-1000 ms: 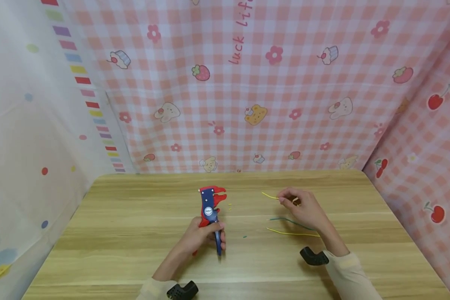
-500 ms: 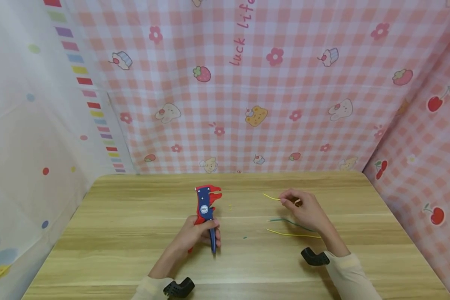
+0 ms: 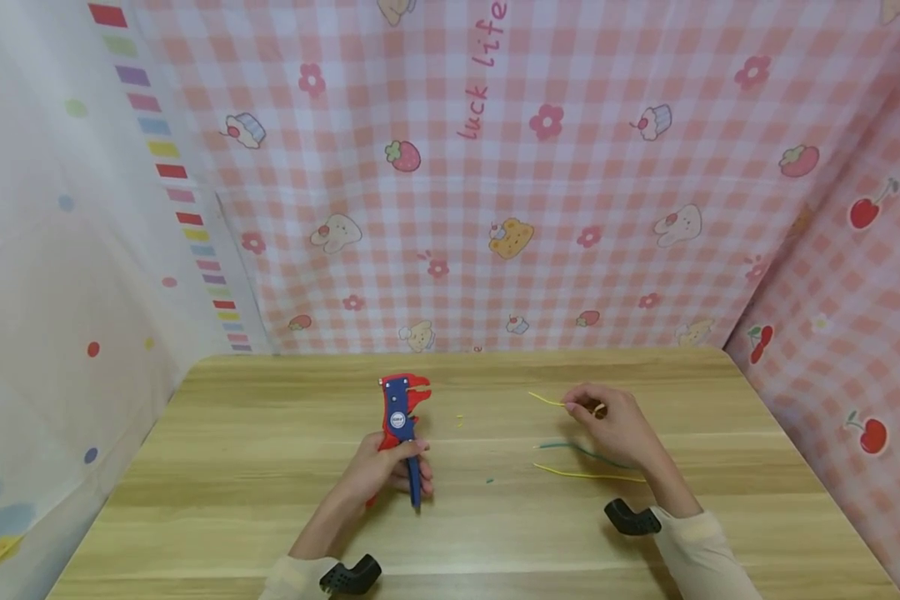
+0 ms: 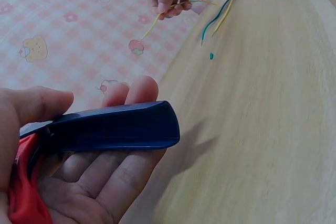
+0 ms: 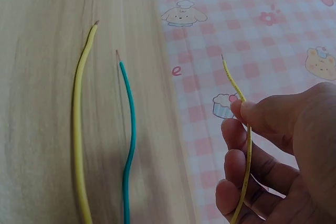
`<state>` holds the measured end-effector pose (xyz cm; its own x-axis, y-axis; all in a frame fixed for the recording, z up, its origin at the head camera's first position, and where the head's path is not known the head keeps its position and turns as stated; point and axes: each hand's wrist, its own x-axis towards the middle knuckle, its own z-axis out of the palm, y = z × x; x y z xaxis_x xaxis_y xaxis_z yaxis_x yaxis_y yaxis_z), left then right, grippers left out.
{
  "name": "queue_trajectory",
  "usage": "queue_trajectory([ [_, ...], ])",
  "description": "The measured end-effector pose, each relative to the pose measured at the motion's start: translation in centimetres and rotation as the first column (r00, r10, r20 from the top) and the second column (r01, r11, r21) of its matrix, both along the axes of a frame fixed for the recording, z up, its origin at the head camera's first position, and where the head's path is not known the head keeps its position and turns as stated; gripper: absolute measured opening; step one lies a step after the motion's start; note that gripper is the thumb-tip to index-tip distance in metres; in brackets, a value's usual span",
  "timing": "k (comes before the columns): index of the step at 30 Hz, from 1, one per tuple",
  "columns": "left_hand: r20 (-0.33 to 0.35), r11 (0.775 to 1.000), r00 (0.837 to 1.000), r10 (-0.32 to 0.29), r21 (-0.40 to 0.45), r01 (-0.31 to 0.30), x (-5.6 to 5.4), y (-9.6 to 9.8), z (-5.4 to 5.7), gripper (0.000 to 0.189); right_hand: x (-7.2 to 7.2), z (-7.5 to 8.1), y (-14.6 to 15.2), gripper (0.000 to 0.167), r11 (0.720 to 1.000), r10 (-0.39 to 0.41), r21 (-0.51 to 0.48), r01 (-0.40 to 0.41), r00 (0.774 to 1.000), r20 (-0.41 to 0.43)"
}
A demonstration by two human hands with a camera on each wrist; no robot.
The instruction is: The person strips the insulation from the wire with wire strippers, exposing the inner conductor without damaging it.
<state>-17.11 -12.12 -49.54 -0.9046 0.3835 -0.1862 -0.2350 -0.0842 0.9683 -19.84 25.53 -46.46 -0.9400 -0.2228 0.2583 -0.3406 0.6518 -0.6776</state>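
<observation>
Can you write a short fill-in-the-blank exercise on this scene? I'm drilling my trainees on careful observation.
1. The left hand grips a red and blue wire stripper by its ____.
2. The right hand pinches a thin ____ wire.
3. On the wooden table, beside a long yellow wire, lies a ____ wire.

Missing words: handles; yellow; teal

Pink checked cloth (image 3: 570, 208) backs a wooden table (image 3: 232, 467).
</observation>
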Motion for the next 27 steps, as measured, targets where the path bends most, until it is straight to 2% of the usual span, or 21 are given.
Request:
queue_trajectory([
  [11,0.01,0.999,0.999,0.035,-0.039,-0.034,-0.3,-0.8,-0.4,0.035,-0.2,-1.0,0.1,0.009,0.999,-0.033,0.033,0.031,0.999,0.042],
  [19,0.025,0.991,0.996,0.089,-0.101,-0.086,-0.5,-1.2,-0.2,0.035,-0.3,-1.3,0.3,0.008,0.998,-0.045,0.041,0.043,0.998,0.049],
  [24,0.031,0.975,0.987,0.16,-0.162,-0.153,-0.5,-1.4,0.1,0.041,-0.3,-1.5,0.3,0.008,0.999,-0.038,0.038,0.036,0.998,0.058],
  [27,0.009,0.95,0.975,0.22,-0.228,-0.212,-0.6,-1.5,0.2,0.046,-0.3,-1.6,0.2,0.008,0.999,-0.031,0.035,0.029,0.997,0.067],
])
